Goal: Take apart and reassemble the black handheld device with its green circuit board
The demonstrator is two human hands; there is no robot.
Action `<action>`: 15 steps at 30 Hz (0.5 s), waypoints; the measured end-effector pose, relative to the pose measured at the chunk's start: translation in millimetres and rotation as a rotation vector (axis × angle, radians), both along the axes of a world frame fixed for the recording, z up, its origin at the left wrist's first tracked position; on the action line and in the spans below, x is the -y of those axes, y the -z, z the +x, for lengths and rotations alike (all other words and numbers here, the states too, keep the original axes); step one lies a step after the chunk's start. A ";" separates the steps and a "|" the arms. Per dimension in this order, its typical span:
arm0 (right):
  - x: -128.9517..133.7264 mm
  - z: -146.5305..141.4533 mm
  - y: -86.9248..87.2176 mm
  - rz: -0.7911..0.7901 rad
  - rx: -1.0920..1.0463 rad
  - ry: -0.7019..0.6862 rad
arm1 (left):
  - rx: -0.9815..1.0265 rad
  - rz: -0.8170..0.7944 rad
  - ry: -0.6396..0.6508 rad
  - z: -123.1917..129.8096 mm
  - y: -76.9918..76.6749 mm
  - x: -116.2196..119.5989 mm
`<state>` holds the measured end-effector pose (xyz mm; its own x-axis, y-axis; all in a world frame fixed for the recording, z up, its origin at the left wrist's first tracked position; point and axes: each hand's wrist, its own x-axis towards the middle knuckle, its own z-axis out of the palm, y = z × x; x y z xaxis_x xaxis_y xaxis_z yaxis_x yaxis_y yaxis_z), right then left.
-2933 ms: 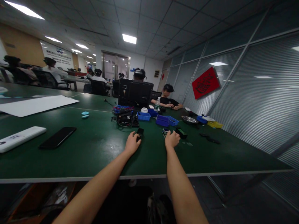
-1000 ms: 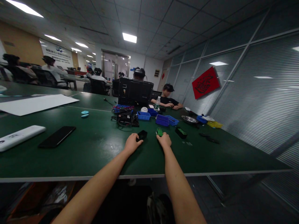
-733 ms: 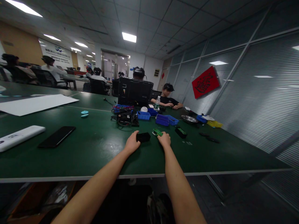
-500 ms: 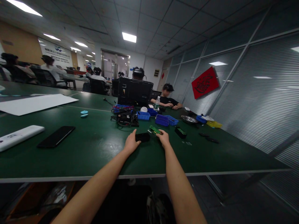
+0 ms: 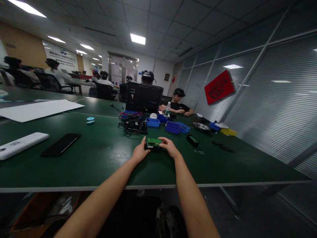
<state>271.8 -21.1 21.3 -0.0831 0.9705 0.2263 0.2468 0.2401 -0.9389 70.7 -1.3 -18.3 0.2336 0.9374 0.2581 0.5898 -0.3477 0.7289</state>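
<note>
My left hand [image 5: 140, 152] grips the left end of a small black box-shaped case [image 5: 155, 150], thumb in front and fingers behind. A green circuit board [image 5: 154, 141] sits above the case, over its top; whether it rests inside cannot be seen. My right hand [image 5: 169, 146] pinches the right end of that board between thumb and fingers. Off to the right lies a second black case [image 5: 192, 140] with a green board in it. Small clear pieces [image 5: 201, 152] lie on the green table [image 5: 111, 168] near that case.
Blue bins [image 5: 152, 122], a black power adapter with cables [image 5: 132, 125] and a monitor [image 5: 144, 96] stand beyond my hands. At left are a black phone [image 5: 61, 144], a white device [image 5: 23, 145] and white paper [image 5: 39, 110]. A metal dish [image 5: 201, 126] lies right; a co-worker [image 5: 179, 104] sits across.
My right hand has brought the circuit board left, from beside the black case to above it. The board has turned level, roughly in line with the case. My left hand still holds the case.
</note>
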 end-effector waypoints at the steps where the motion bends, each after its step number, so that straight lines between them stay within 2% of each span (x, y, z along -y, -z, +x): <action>1: -0.1 -0.1 0.2 0.003 0.010 0.002 | -0.002 0.003 0.000 -0.1 0.3 -0.2; 7: -1.0 -0.6 1.6 -0.007 0.051 0.055 | -0.011 0.022 0.007 -0.6 1.1 -0.4; 15: -1.7 -0.8 1.3 -0.052 0.072 0.056 | -0.012 0.015 -0.004 0.2 -1.0 1.1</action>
